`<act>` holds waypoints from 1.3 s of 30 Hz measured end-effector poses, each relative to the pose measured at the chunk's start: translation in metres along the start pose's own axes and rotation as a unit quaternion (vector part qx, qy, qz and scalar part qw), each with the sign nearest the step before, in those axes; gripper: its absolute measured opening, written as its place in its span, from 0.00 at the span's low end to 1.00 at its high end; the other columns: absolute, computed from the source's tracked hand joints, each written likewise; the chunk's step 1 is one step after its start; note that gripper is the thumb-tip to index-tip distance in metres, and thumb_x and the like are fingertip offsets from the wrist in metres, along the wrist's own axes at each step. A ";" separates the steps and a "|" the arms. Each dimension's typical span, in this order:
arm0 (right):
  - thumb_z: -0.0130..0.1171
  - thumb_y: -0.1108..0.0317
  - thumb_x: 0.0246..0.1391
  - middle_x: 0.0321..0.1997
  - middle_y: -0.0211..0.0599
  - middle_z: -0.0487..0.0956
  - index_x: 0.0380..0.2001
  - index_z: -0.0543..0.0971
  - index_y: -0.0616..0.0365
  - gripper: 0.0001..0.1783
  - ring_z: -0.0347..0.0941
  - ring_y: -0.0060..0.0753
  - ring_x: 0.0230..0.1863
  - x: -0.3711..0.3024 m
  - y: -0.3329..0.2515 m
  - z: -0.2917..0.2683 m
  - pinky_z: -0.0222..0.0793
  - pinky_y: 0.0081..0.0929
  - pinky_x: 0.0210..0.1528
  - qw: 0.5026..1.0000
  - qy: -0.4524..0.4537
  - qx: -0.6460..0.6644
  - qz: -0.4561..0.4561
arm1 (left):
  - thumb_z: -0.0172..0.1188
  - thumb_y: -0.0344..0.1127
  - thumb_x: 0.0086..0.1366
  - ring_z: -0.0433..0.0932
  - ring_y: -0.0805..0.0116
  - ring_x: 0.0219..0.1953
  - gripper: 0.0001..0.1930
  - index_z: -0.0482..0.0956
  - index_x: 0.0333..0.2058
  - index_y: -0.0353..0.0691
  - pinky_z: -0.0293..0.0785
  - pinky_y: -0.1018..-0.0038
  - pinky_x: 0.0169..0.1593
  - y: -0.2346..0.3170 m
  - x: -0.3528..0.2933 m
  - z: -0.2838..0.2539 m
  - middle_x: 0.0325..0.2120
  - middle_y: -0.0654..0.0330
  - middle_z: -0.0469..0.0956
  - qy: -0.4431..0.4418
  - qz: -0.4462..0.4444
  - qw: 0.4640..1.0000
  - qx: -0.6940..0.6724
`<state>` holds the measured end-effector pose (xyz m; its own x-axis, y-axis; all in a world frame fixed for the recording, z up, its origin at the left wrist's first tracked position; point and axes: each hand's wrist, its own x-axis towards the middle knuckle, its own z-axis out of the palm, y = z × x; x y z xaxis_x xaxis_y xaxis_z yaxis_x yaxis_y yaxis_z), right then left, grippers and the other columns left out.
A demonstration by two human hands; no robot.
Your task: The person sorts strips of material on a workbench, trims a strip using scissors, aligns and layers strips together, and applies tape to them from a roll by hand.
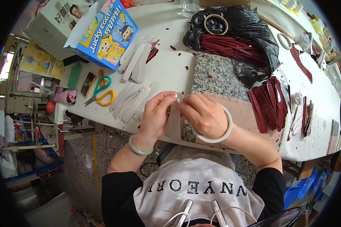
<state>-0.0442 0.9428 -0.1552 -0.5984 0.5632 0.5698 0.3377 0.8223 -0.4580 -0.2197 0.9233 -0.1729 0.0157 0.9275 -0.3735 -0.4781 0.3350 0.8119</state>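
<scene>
My left hand pinches a long pale white strip near its upper end, over the front edge of the table. Beside it, the fingers of my right hand are pressed together at the same end of the strip. Around my right wrist sits a wide white ring that looks like a roll of tape. A pale green bangle circles my left wrist. Several loose white strips lie left of my hands. Dark red strips are fanned out to the right on a pinkish sheet.
A speckled stone slab lies beyond my hands. Behind it a black plastic bag holds more red strips, with a tape roll on top. Scissors, a phone and a blue box stand or lie at left.
</scene>
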 end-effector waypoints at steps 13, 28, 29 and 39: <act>0.59 0.71 0.44 0.33 0.38 0.74 0.30 0.76 0.60 0.08 0.74 0.36 0.28 -0.026 -0.035 -0.007 0.72 0.29 0.28 0.938 -0.188 0.255 -0.143 | 0.57 0.36 0.64 0.79 0.70 0.31 0.11 0.79 0.37 0.32 0.75 0.74 0.31 0.073 0.139 -0.031 0.29 0.59 0.80 0.081 0.202 0.917 0.334; 0.63 0.76 0.46 0.30 0.36 0.76 0.29 0.78 0.61 0.05 0.75 0.39 0.31 0.023 0.002 -0.036 0.71 0.29 0.34 0.942 -0.190 0.276 0.031 | 0.58 0.23 0.59 0.74 0.79 0.32 0.18 0.77 0.50 0.36 0.72 0.81 0.37 0.052 0.116 -0.033 0.31 0.63 0.76 -0.007 0.228 0.838 0.496; 0.63 0.76 0.46 0.30 0.36 0.76 0.29 0.78 0.61 0.05 0.75 0.39 0.31 0.022 0.006 -0.034 0.71 0.29 0.34 0.942 -0.190 0.275 0.032 | 0.58 0.23 0.59 0.74 0.79 0.32 0.18 0.77 0.50 0.36 0.72 0.81 0.37 0.050 0.116 -0.032 0.31 0.63 0.76 -0.008 0.228 0.838 0.495; 0.64 0.70 0.52 0.31 0.31 0.77 0.33 0.80 0.60 0.06 0.73 0.22 0.32 0.033 0.046 -0.051 0.68 0.22 0.34 0.937 -0.065 0.234 0.251 | 0.59 0.21 0.61 0.76 0.77 0.41 0.18 0.73 0.50 0.30 0.73 0.82 0.48 0.048 0.032 0.029 0.40 0.60 0.78 -0.118 0.112 0.958 0.235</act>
<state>-0.0116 1.0030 -0.1227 -0.5438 0.8293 0.1288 0.2629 0.3141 -0.9123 -0.2163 0.9740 -0.1329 0.1839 0.9779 -0.0993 -0.0451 0.1093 0.9930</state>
